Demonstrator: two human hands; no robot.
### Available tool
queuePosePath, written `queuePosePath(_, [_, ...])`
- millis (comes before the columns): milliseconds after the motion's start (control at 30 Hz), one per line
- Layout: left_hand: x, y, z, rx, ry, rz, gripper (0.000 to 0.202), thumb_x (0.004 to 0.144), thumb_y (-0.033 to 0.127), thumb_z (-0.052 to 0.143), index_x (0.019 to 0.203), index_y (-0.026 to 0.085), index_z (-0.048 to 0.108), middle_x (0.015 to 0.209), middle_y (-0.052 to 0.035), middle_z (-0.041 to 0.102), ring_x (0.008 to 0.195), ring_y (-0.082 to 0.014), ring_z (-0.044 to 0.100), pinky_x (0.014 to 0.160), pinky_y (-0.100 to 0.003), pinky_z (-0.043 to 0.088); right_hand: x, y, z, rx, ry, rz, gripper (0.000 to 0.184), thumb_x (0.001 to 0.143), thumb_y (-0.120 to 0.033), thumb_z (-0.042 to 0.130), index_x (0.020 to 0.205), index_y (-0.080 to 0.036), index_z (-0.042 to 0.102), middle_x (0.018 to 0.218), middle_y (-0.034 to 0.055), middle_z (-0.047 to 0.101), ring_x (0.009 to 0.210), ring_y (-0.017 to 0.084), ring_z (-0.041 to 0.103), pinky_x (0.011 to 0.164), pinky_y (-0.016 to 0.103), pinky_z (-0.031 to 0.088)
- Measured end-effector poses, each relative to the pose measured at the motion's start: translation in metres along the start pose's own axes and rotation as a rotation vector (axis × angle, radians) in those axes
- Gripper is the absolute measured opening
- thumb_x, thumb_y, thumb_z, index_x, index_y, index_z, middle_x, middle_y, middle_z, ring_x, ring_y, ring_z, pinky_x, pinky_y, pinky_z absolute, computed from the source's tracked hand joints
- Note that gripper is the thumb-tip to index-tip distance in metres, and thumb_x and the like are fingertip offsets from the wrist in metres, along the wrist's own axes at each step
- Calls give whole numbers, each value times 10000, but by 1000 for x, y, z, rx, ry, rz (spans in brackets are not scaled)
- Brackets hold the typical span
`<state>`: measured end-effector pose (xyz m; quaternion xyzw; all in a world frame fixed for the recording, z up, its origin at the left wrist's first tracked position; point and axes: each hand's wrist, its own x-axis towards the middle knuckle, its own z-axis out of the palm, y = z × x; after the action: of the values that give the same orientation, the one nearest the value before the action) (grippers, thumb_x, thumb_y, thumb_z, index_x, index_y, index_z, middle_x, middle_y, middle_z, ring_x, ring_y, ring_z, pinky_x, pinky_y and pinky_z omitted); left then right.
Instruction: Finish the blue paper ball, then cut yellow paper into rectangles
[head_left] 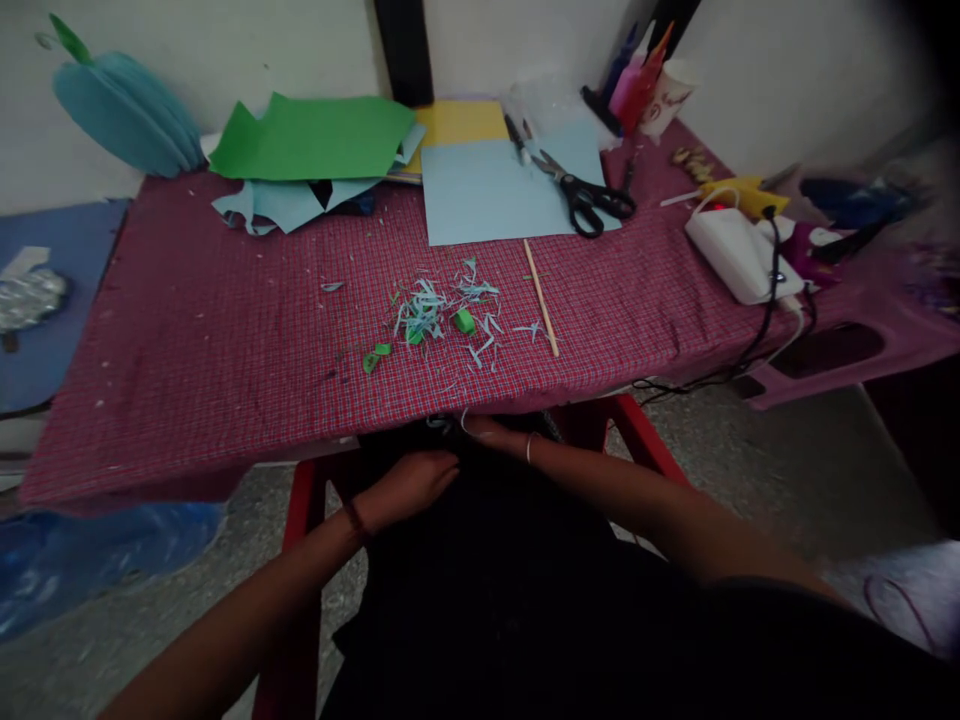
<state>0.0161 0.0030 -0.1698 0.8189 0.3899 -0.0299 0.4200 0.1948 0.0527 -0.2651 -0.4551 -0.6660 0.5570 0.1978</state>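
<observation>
My left hand (417, 481) lies over the dark clothing on my lap, just below the table's front edge. Its fingers are bent and held together; whether anything is inside them is hidden. My right hand (487, 434) is at the table edge, close to the left one, with its fingers mostly lost in shadow. Beside those fingers a thin pale loop (464, 424) shows, its kind unclear. On the tablecloth above both hands are light-blue paper scraps (422, 310), a curled green paper piece (464, 321) and a thin wooden stick (541, 298).
Black-handled scissors (583, 197) lie on a light-blue sheet (480, 195). Green paper (322, 140) covers cut blue pieces at the back. A blue paper pumpkin (124, 110) stands back left. At right are a white box with cables (742, 255) and a yellow glue gun (742, 195).
</observation>
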Motion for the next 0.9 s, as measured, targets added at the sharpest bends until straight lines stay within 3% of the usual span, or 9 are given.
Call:
queuePosePath(67, [-6, -7, 8, -42, 11, -49, 350, 961, 393, 344, 931, 175, 617, 884, -70, 663, 787, -195, 611, 775, -331, 464, 4, 2, 3, -9, -10, 27, 399, 983, -439, 382, 1266, -216, 554, 1324, 93, 559, 1206, 253, 519, 1041, 498, 390])
queuePosePath(167, [-11, -13, 10, -122, 18, -101, 419, 955, 475, 321, 905, 174, 608, 875, -54, 656, 774, -179, 596, 772, -310, 464, 15, 2, 10, -37, -38, 46, 468, 986, -498, 290, 1280, -253, 559, 1338, 58, 573, 1268, 251, 472, 1108, 488, 305])
queuePosePath(267, [-10, -17, 2, -193, -4, -136, 539, 957, 534, 225, 854, 175, 614, 852, -39, 663, 774, -166, 598, 762, -284, 474, 26, 0, 17, -87, -56, 53, 406, 985, -465, 349, 1252, -251, 567, 1311, 55, 588, 1244, 236, 493, 1091, 482, 333])
queuePosePath(367, [-6, -25, -8, -200, -38, -196, 626, 954, 550, 147, 804, 172, 624, 798, -39, 670, 722, -162, 600, 689, -267, 477, 31, 0, 20, -157, -60, 72, 349, 951, -394, 498, 1228, -190, 561, 1280, 91, 574, 1158, 243, 549, 996, 491, 432])
queuePosePath(467, [-3, -36, -11, -134, -72, -277, 563, 932, 551, 264, 745, 175, 639, 742, -42, 671, 655, -163, 587, 626, -263, 460, 24, 4, 16, -229, -93, 106, 315, 924, -341, 564, 1181, -158, 573, 1205, 89, 588, 1043, 227, 595, 887, 440, 501])
queuePosePath(600, [-2, -44, 0, 32, -81, -403, 349, 841, 453, 512, 771, 156, 680, 775, -94, 694, 693, -205, 626, 655, -296, 460, 3, 6, 8, -299, -204, 110, 173, 906, -214, 533, 1016, -117, 622, 987, 76, 656, 884, 199, 611, 802, 344, 489])
queuePosePath(733, [-6, -42, 2, 177, -34, -476, 379, 791, 465, 580, 804, 102, 690, 824, -190, 694, 740, -291, 658, 637, -347, 457, -7, -5, 9, -357, -282, 42, 257, 859, -285, 600, 1051, -114, 604, 1010, 105, 664, 883, 218, 610, 788, 325, 473])
queuePosePath(833, [-14, -34, -11, 211, -4, -423, 367, 808, 489, 569, 770, 143, 684, 764, -122, 696, 693, -247, 658, 602, -301, 447, -5, -19, 15, -411, -287, -9, 429, 770, -352, 704, 1106, -111, 590, 1115, 153, 644, 968, 271, 603, 826, 357, 467])
queuePosePath(900, [-22, -23, -23, 226, 42, -364, 318, 850, 447, 540, 799, 165, 678, 785, -83, 698, 703, -218, 656, 608, -281, 449, -3, -27, 18, -439, -290, -33, 351, 770, -320, 696, 1061, -138, 622, 1100, 133, 661, 962, 263, 613, 823, 345, 470])
